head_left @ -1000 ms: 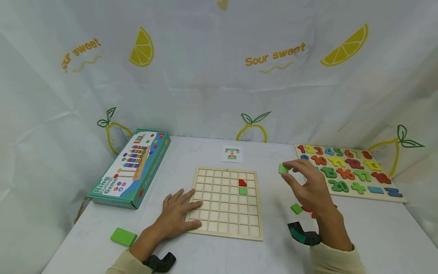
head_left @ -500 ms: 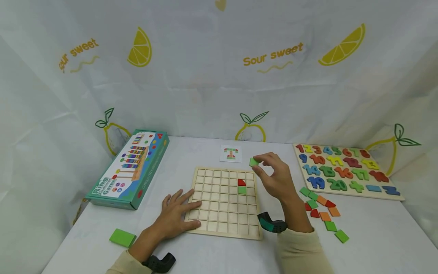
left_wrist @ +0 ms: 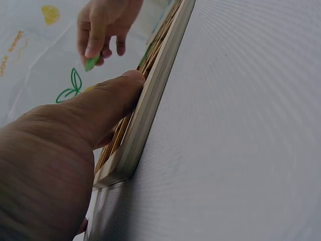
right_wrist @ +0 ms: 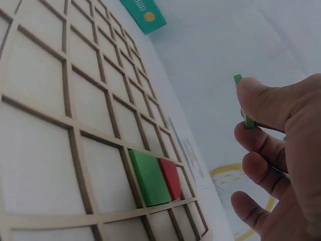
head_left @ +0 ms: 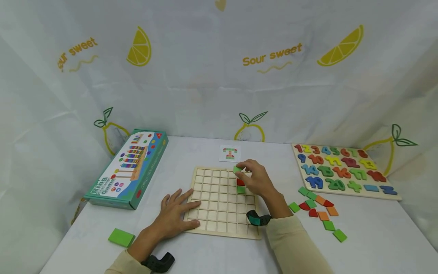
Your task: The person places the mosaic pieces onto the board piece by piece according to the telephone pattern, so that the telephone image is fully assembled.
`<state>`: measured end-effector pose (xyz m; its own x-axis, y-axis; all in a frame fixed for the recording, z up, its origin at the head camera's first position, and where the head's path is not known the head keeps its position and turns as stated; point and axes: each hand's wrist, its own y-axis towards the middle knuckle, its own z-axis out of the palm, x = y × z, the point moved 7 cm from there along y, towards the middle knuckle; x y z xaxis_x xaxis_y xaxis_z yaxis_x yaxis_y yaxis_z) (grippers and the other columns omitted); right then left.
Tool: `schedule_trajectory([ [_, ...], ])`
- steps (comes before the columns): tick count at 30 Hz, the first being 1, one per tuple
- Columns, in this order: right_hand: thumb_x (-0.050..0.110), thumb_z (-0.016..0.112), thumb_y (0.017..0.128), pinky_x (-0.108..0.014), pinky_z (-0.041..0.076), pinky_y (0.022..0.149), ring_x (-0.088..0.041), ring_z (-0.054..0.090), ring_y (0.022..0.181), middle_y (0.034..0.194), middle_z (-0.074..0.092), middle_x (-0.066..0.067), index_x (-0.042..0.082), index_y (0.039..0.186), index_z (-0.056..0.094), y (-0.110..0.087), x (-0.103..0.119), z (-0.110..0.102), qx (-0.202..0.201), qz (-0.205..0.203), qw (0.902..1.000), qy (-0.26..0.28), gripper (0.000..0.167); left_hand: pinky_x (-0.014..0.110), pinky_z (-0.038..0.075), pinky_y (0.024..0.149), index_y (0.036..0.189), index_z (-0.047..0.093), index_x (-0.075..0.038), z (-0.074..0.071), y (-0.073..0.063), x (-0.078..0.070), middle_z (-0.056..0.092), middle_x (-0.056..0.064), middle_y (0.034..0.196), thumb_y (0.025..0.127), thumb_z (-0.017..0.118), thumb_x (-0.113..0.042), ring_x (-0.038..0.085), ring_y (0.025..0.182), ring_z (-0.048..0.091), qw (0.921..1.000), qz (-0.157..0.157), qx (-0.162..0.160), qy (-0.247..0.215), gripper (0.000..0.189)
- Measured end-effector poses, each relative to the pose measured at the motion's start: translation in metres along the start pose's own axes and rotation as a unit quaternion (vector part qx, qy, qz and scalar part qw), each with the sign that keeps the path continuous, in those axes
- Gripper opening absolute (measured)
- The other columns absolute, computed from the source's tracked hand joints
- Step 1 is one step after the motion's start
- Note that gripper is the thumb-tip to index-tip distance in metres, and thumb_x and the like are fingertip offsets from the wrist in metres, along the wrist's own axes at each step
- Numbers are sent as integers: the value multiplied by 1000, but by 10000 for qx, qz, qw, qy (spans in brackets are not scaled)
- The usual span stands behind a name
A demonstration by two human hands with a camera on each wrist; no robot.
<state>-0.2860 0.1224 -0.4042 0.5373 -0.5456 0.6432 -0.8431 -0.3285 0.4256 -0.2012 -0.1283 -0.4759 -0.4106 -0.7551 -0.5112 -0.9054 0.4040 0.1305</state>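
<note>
"What's on the table (head_left: 222, 255)?"
"A wooden grid board (head_left: 221, 206); the left hand (head_left: 174, 215) rests, fingers spread, on its left edge."
"And the right hand (head_left: 257, 179)?"
"Pinching a green square tile (head_left: 235, 169), raised near the board's far edge."

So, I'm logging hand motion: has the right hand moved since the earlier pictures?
Yes, the right hand moved left, away from the number board and over the grid board.

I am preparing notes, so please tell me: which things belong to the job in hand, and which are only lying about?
Seemingly in the job:
held green tile
grid board
placed tiles
loose tiles
pattern card

Apparently lying about:
game box
number board
green block, less surely
</note>
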Motion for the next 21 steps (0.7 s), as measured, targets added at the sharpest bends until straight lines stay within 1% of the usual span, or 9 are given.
schedule_trajectory([
  [2, 7, 71, 88, -43, 46, 75, -28, 54, 92, 101, 63, -7, 1, 108, 67, 1, -6, 7, 199, 150, 9997, 64, 21, 66, 6, 102, 129, 65, -24, 0, 0, 0, 35, 5, 152, 77, 73, -57, 41, 140, 19, 10000, 14, -31, -3, 62],
  [7, 9, 69, 90, -43, 47, 75, -29, 54, 95, 104, 63, -8, 1, 110, 67, 0, -20, 21, 626, 536, 9965, 100, 21, 67, 6, 102, 128, 65, -24, 0, 1, 0, 35, 6, 152, 77, 73, -57, 41, 139, 19, 10000, 25, -61, 7, 62],
  [12, 9, 69, 90, -44, 48, 77, -29, 56, 95, 105, 64, -9, 1, 109, 68, -2, -29, 29, 863, 719, 9937, 68, 20, 67, 6, 102, 129, 65, -24, 0, 1, -1, 36, 6, 152, 77, 73, -58, 41, 139, 19, 10000, 11, -53, 48, 62],
  [15, 10, 70, 89, -42, 48, 77, -27, 56, 93, 102, 63, -7, 2, 106, 69, -2, -32, 34, 978, 695, 9928, -5, 18, 67, 6, 103, 129, 65, -24, 0, 0, 0, 35, 5, 152, 76, 73, -58, 41, 140, 19, 10000, 8, -53, 34, 63],
  [17, 11, 71, 88, -42, 47, 78, -26, 56, 92, 100, 63, -6, 2, 104, 70, -1, -33, 37, 1046, 605, 9926, -136, 18, 66, 6, 103, 129, 65, -24, 0, 0, 0, 35, 6, 152, 76, 73, -58, 41, 140, 19, 10000, 3, -54, 12, 63],
  [21, 14, 72, 88, -42, 46, 79, -25, 53, 90, 98, 60, -4, 4, 103, 71, 0, -33, 42, 1184, 506, 9903, -526, 18, 66, 5, 103, 128, 65, -24, 0, 0, 1, 35, 6, 152, 76, 73, -58, 41, 140, 18, 10000, -12, -51, -32, 63],
])
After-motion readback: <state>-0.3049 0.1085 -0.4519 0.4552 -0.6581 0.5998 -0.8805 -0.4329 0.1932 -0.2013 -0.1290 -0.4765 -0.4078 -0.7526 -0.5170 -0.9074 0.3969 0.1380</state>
